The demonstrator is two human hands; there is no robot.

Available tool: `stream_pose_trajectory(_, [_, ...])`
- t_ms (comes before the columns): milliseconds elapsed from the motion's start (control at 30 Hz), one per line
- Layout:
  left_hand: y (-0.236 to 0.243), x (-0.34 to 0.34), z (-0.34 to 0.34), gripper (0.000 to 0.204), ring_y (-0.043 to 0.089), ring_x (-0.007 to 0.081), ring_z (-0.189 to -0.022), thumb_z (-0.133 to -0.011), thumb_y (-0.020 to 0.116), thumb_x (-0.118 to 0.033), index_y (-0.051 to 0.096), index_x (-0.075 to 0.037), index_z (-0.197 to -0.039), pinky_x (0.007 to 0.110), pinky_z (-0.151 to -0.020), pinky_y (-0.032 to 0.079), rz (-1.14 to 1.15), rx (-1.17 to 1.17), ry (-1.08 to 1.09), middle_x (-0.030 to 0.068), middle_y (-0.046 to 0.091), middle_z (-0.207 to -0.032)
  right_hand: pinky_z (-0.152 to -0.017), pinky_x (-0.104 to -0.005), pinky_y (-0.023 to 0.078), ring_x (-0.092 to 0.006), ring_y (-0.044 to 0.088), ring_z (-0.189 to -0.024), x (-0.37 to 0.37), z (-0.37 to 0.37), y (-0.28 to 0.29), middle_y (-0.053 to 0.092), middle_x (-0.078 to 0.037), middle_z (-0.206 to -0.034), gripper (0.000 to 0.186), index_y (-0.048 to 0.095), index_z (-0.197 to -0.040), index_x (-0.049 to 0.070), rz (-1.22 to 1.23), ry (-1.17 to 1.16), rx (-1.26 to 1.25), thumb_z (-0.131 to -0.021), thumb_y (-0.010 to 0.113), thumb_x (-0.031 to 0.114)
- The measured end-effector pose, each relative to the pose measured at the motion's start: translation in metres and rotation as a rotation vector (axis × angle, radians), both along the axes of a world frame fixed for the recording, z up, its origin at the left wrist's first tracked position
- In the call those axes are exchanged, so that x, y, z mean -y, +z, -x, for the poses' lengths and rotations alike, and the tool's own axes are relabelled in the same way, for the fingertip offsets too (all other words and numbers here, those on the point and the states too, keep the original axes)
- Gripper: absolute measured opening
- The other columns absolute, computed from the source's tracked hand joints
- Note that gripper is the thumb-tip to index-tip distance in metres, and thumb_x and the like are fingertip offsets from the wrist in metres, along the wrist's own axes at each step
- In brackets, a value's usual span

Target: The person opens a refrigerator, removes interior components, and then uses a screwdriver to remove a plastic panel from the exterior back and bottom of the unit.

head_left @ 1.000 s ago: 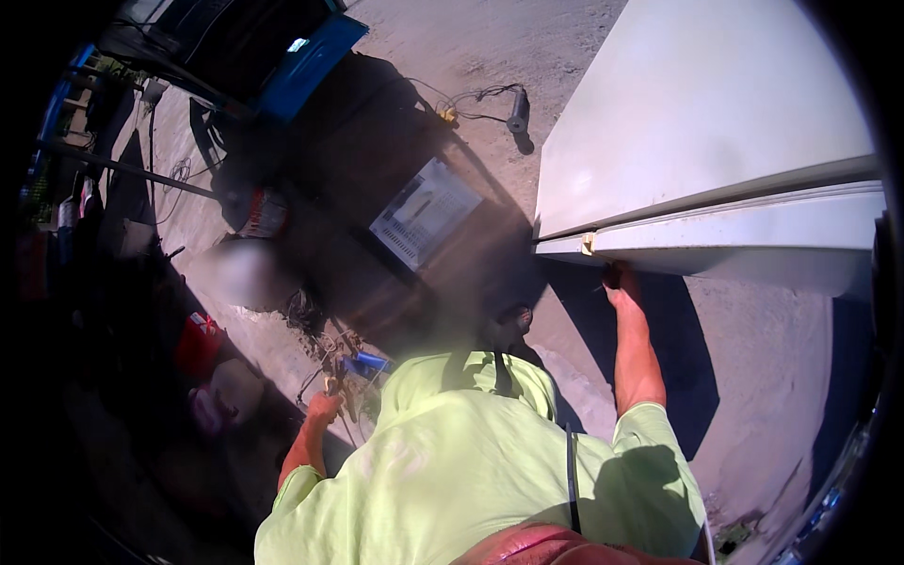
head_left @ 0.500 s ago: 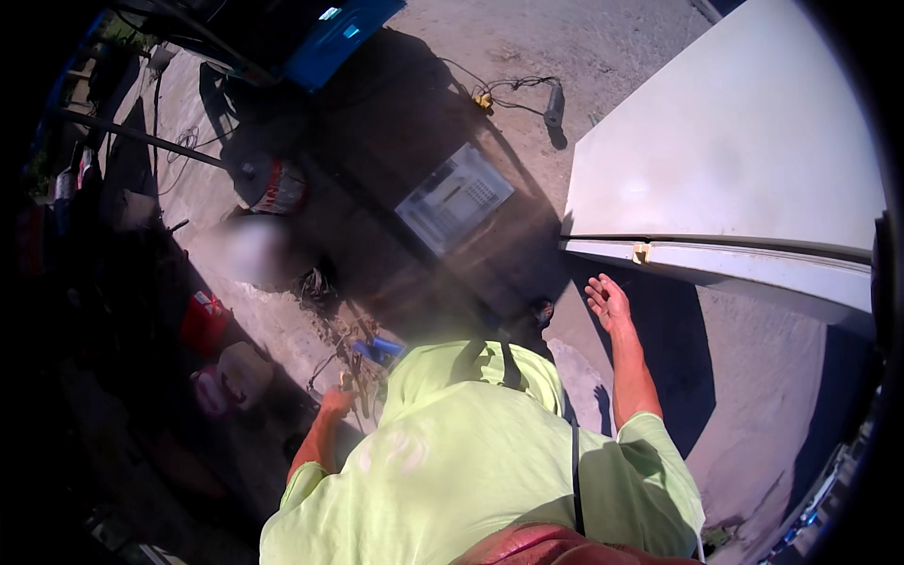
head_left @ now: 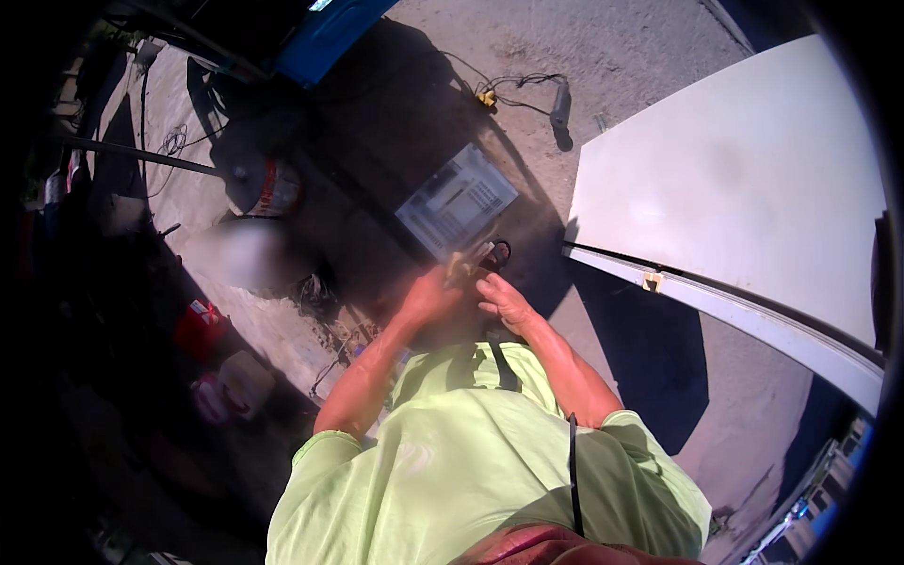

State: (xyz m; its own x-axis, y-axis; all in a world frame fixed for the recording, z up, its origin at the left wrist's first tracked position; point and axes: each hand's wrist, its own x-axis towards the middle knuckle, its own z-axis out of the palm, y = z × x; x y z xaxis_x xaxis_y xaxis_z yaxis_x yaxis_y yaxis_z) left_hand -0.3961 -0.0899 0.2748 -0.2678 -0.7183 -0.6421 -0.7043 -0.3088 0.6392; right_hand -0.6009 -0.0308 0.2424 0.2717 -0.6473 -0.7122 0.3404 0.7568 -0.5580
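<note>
We've got dusty grey-brown ground [head_left: 640, 66] outdoors, hard sunlight, crisp dark shadows [head_left: 650, 367]; left side nearly black.

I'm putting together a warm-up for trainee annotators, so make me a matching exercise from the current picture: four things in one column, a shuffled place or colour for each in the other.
Column one
1. left hand
2. shirt
3. cylinder
4. large panel

Column two
A. white, at the picture's right
B. close to the right hand
C. dark, near a small yellow thing
D. pale yellow-green

Right pairs: 1-B, 2-D, 3-C, 4-A
</note>
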Motion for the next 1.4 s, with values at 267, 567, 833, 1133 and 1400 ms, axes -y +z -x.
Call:
stream_pose_trajectory(267, [0.024, 0.054, 0.087, 0.073, 0.062, 0.037, -0.113, -0.079, 0.068, -0.036, 0.046, 0.0, -0.139, 0.042, -0.097, 0.048, -0.165, -0.201, -0.096, 0.0259, 0.063, -0.121, -0.087, -0.0416, 0.055, -0.0256, 0.066, -0.1, 0.086, 0.036, -0.07, 0.068, -0.009, -0.107, 0.028, 0.062, -0.113, 0.011, -0.124, -0.51, 0.407, -0.09, 0.067, 0.026])
stream_pose_trajectory(567, [-0.06, 0.113, 0.08, 0.047, 0.064, 0.0182, -0.094, -0.091, 0.068, -0.024, 0.057, -0.001, -0.13, 0.033, -0.086, 0.052, -0.294, -0.215, 0.063, 0.0116, 0.067, -0.107, -0.065, -0.0353, 0.055, -0.0285, 0.069, -0.095, 0.102, 0.076, -0.137, 0.069, -0.009, -0.105, 0.024, 0.06, -0.109, 0.013, -0.419, -0.654, 0.397, -0.092, 0.057, 0.029])
stream_pose_trajectory(833, [-0.438, 0.159, -0.016, 0.039, 0.068, 0.0207, -0.08, -0.084, 0.073, -0.021, 0.064, 0.0, -0.116, 0.034, -0.075, 0.054, -0.049, 0.081, -0.011, 0.0124, 0.071, -0.099, -0.067, -0.0403, 0.056, -0.0343, 0.068, -0.088, 0.032, 0.014, -0.25, 0.067, -0.015, -0.096, 0.037, 0.062, -0.105, 0.005, -0.698, -0.707, 0.597, -0.085, 0.054, 0.035])
stream_pose_trajectory(1133, [-0.617, 0.293, 0.043, 0.049, 0.062, 0.0421, -0.111, -0.079, 0.066, -0.029, 0.061, -0.006, -0.122, 0.048, -0.094, 0.05, 0.085, 0.363, -0.221, 0.0223, 0.066, -0.117, -0.085, -0.0472, 0.053, -0.0318, 0.062, -0.095, 0.023, -0.046, -0.31, 0.064, -0.013, -0.101, 0.039, 0.061, -0.108, 0.006, -0.818, -0.945, 0.697, -0.085, 0.059, 0.038])
stream_pose_trajectory(1400, [-0.566, 0.282, 0.047, 0.024, 0.062, 0.0447, -0.097, -0.084, 0.063, -0.024, 0.06, -0.005, -0.099, 0.052, -0.081, 0.049, 0.117, 0.147, -0.393, 0.0228, 0.066, -0.098, -0.088, -0.0511, 0.052, -0.0344, 0.062, -0.094, 0.027, -0.066, -0.309, 0.065, -0.015, -0.099, 0.034, 0.062, -0.103, 0.004, -0.843, -1.014, 0.667, -0.086, 0.057, 0.034])
